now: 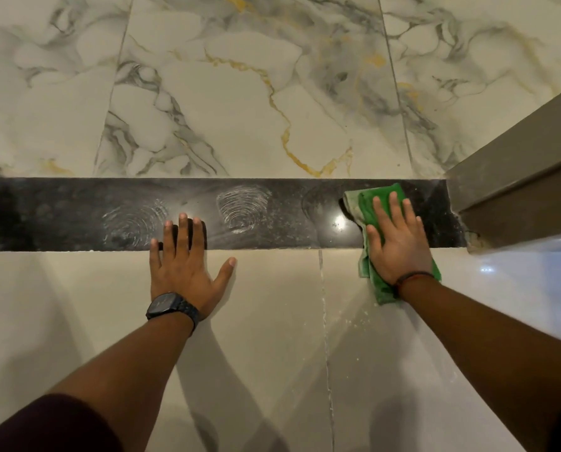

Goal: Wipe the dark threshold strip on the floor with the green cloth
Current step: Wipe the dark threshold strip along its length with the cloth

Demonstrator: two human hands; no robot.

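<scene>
The dark threshold strip (76, 213) runs across the floor from left to right, between a marble-patterned tile floor (223, 93) on its far side and plain pale tiles (76, 305) on its near side. Its surface is dusty, with two whitish ring-shaped smudges (243, 208), one left of centre and one near the middle, and a bright spot of reflected light close to the cloth. The green cloth (367, 203) lies at the right part of the strip, crumpled, with its far portion on the dark stone and its near portion trailing onto the pale tile. The right hand (396, 236) lies flat on top of the cloth, fingers spread and extended, palm pressing down rather than clutching it; a thin dark band (414, 276) circles that wrist. The left hand (184, 265) is open too, planted palm-down with fingers splayed, its fingertips on the near edge of the strip and its palm on the pale tile, well apart from the cloth. A black watch (171, 306) sits on the left wrist. Both forearms are bare, and dark sleeves show at the bottom corners. A grey-brown door frame (517, 177) stands at the right end of the strip, just beside the cloth. A grout line with pale specks runs through the near tiles between the two hands.
</scene>
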